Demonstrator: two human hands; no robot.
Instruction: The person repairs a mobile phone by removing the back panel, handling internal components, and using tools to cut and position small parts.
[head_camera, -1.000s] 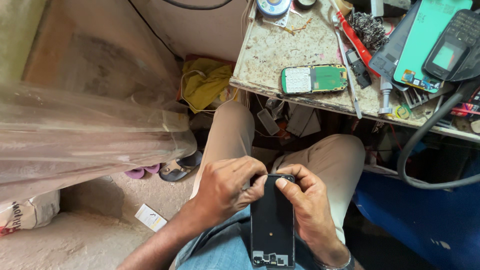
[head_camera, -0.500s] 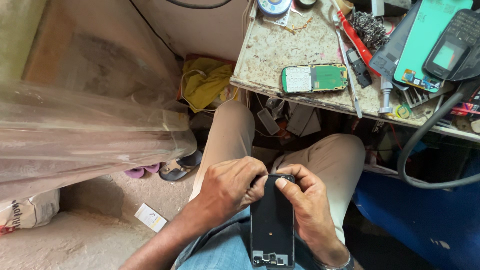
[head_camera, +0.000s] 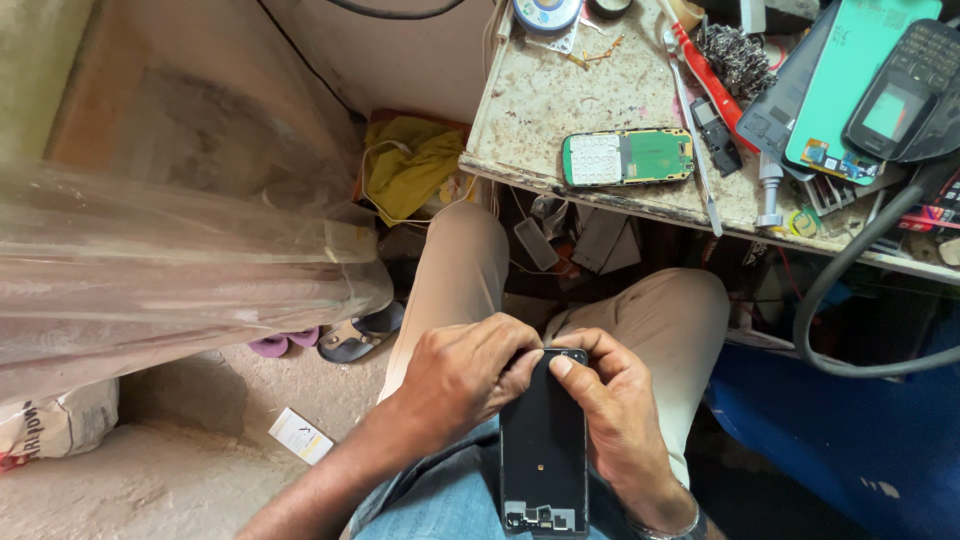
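Note:
A black opened phone body (head_camera: 545, 450) lies lengthwise over my lap, its bare inner side up, with small parts showing at its near end. My left hand (head_camera: 460, 375) grips its upper left corner, fingers curled onto the top edge. My right hand (head_camera: 615, 410) holds the right side, thumb pressed on the top right corner. Both hands meet at the phone's far end, above my knees in beige trousers.
A worn workbench (head_camera: 560, 100) stands ahead with a green circuit board with keypad (head_camera: 628, 157), a red-handled tool (head_camera: 712, 75), a teal phone panel (head_camera: 850, 80), a black keypad phone (head_camera: 905, 95) and a thick grey cable (head_camera: 850, 290). Clear plastic sheeting (head_camera: 170, 270) bulges at left; sandals (head_camera: 335, 340) lie on the floor.

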